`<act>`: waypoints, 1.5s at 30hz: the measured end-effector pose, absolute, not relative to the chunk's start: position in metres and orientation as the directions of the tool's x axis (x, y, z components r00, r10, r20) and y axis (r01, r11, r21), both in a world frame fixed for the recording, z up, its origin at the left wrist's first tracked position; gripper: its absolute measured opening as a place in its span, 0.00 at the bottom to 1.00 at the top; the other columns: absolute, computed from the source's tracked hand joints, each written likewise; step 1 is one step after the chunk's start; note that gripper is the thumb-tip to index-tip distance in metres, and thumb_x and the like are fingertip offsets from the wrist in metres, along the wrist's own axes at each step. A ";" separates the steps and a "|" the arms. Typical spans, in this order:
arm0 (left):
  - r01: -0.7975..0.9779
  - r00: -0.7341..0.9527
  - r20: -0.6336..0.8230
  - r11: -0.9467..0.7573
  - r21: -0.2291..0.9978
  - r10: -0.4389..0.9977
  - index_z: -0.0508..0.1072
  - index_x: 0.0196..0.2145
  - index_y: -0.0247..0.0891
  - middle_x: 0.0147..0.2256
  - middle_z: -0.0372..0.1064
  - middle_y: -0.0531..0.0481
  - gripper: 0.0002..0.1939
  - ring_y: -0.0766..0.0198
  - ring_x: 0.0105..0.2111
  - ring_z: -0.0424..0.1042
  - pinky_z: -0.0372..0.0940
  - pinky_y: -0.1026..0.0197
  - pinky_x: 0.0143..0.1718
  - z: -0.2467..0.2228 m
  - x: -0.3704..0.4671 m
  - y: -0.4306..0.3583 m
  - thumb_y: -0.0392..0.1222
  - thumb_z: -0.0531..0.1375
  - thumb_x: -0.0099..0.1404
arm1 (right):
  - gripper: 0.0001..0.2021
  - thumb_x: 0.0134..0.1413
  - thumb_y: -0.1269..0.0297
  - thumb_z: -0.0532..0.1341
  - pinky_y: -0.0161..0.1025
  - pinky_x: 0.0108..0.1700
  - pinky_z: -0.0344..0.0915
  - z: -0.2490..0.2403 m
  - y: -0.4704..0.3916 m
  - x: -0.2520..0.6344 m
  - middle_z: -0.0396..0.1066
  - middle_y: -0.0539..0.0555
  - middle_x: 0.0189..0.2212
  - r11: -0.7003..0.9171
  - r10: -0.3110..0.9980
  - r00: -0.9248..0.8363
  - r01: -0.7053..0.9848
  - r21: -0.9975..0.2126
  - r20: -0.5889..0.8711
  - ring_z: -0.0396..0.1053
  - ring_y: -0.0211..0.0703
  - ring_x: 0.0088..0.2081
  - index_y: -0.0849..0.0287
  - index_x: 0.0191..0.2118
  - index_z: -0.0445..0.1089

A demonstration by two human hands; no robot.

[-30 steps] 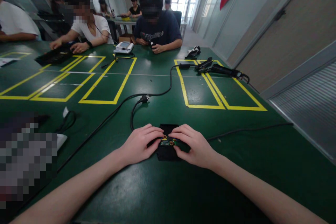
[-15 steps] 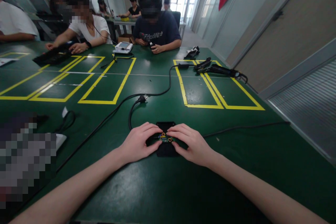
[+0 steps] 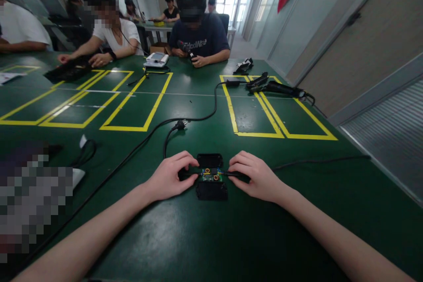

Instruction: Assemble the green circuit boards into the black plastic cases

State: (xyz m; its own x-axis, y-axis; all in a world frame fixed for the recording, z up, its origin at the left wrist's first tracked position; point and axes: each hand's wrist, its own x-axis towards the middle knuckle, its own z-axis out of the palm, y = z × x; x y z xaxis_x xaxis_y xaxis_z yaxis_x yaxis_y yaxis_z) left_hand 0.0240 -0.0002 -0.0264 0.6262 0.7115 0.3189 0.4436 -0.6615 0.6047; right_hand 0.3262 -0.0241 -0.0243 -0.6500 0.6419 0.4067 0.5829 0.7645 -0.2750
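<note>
Green tabletop (image 3: 158, 242) lies under a small circuit board (image 3: 212, 175), between a black shell half (image 3: 210, 160) at twelve o'clock and another black piece (image 3: 212, 191) at six. At nine o'clock the left hand (image 3: 168, 178) curls around a dark lead, its grip too unclear to tell; at three, the right hand's (image 3: 259, 178) thumb and fingers pinch the black cable (image 3: 225, 173). Both hands being clear of the board's face seems to leave it supported from below, its coils exposed.

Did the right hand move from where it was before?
Yes. The right hand has moved to the right, away from the circuit board, judged against the yellow tape.
</note>
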 end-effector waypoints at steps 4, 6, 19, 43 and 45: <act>0.458 0.701 0.292 -0.725 0.515 0.651 0.75 0.37 0.38 0.31 0.72 0.50 0.06 0.64 0.31 0.72 0.67 0.63 0.34 -0.025 0.021 0.004 0.39 0.59 0.71 | 0.07 0.70 0.67 0.59 0.42 0.37 0.70 -0.030 -0.023 0.327 0.76 0.57 0.35 0.751 0.656 -0.642 0.610 -0.255 0.396 0.72 0.46 0.36 0.59 0.41 0.74; 0.477 0.724 0.277 -0.748 0.462 0.632 0.75 0.39 0.38 0.33 0.73 0.49 0.08 0.63 0.32 0.73 0.68 0.62 0.35 -0.024 0.020 0.005 0.40 0.56 0.74 | 0.09 0.72 0.66 0.57 0.41 0.36 0.70 -0.032 -0.024 0.327 0.77 0.57 0.34 0.736 0.671 -0.630 0.627 -0.255 0.391 0.73 0.45 0.35 0.59 0.43 0.74; 0.416 0.747 0.331 -0.794 0.443 0.576 0.65 0.30 0.40 0.19 0.60 0.58 0.08 0.68 0.18 0.61 0.53 0.64 0.23 -0.012 0.020 -0.003 0.41 0.55 0.67 | 0.11 0.74 0.63 0.54 0.33 0.28 0.61 -0.022 -0.039 0.322 0.76 0.50 0.28 0.757 0.652 -0.642 0.522 -0.393 0.404 0.71 0.35 0.25 0.59 0.40 0.71; 0.480 0.730 0.257 -0.742 0.468 0.634 0.72 0.33 0.38 0.27 0.68 0.55 0.06 0.70 0.21 0.65 0.55 0.66 0.24 -0.022 0.024 -0.005 0.39 0.57 0.69 | 0.18 0.75 0.65 0.52 0.38 0.34 0.62 -0.031 -0.033 0.317 0.73 0.54 0.29 0.686 0.728 -0.612 0.641 -0.345 0.309 0.70 0.41 0.32 0.59 0.36 0.75; 0.475 0.739 0.251 -0.748 0.465 0.625 0.71 0.32 0.38 0.26 0.67 0.55 0.08 0.69 0.21 0.66 0.55 0.66 0.24 -0.021 0.024 -0.006 0.38 0.57 0.69 | 0.18 0.75 0.64 0.52 0.39 0.36 0.62 -0.031 -0.031 0.316 0.74 0.55 0.30 0.686 0.728 -0.605 0.641 -0.344 0.323 0.70 0.42 0.33 0.59 0.34 0.75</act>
State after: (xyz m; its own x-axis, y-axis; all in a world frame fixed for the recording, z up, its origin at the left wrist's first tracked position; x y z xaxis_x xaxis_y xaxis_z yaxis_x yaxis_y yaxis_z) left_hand 0.0239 -0.0056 -0.0213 0.7388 0.6253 0.2513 0.4747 -0.7475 0.4647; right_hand 0.3163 -0.0314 -0.0314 -0.6051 0.7276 0.3233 0.6412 0.6860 -0.3439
